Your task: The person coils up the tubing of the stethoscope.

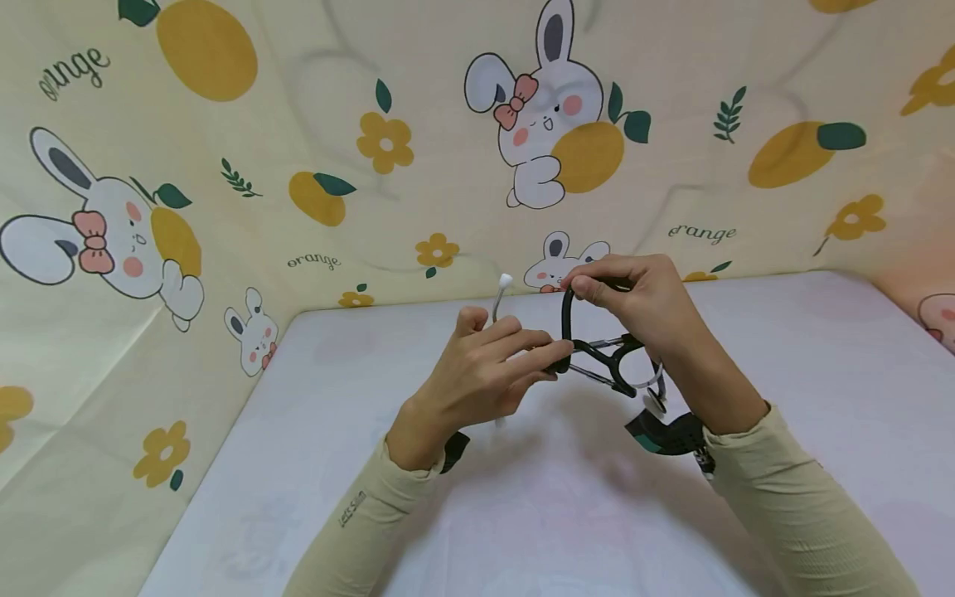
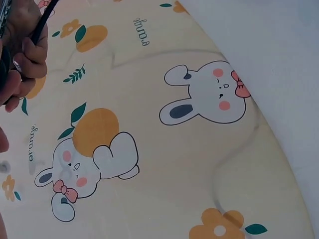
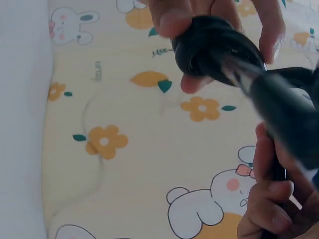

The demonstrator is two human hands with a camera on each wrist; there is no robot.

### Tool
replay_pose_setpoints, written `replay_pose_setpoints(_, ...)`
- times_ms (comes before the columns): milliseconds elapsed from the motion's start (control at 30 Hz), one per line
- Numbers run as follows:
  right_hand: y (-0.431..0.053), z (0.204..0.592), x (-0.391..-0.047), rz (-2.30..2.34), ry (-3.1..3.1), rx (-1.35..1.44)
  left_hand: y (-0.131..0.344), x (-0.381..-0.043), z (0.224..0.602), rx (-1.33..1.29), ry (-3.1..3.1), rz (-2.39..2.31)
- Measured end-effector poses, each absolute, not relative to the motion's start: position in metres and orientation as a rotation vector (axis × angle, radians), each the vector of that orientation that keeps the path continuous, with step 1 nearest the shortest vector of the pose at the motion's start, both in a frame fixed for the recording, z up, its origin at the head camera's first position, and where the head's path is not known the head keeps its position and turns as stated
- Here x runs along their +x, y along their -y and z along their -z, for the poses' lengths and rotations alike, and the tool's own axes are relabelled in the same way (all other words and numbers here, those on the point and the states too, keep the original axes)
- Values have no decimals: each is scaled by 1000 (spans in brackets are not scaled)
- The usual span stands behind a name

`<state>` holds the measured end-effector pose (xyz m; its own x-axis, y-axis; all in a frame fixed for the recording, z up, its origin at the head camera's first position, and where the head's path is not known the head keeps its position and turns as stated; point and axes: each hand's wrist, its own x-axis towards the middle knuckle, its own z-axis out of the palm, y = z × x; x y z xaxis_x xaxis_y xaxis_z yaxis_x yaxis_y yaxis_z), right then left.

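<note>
A stethoscope with black tubing (image 1: 613, 362) is held up above the table between both hands. My left hand (image 1: 488, 365) grips it on the left, fingers pointing right, with a black part at the fingertips. A metal ear tube with a white ear tip (image 1: 505, 282) rises behind that hand. My right hand (image 1: 649, 307) pinches the upper bend of the tubing between thumb and fingers. Below the right hand hangs the round chest piece (image 1: 655, 402). In the right wrist view, the right fingers (image 3: 172, 17) hold looped black tubing (image 3: 214, 45), partly blurred.
Both hands are over a white table (image 1: 358, 356). Behind and to the left stands a cream cloth (image 1: 418, 207) printed with rabbits, oranges and flowers. Dark straps (image 1: 664, 433) with devices sit at the wrists, by the beige sleeves (image 1: 791, 497).
</note>
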<state>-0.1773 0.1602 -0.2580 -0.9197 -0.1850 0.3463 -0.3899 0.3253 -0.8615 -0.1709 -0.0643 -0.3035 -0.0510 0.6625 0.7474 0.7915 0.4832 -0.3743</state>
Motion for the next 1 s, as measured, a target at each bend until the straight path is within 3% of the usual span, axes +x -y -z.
replay_pose_setpoints(367,-162,260,-179,-1711,2504,361,59,-174,305,-1102,1674,68)
replay_pose_setpoints(700,-170,261,-188,-1681,2573,631,70,-171,297,-1139,1608,74)
replay_pose_setpoints(1000,-176,266,-196,-1566,2500,821,79,-171,287,-1094,1674,385)
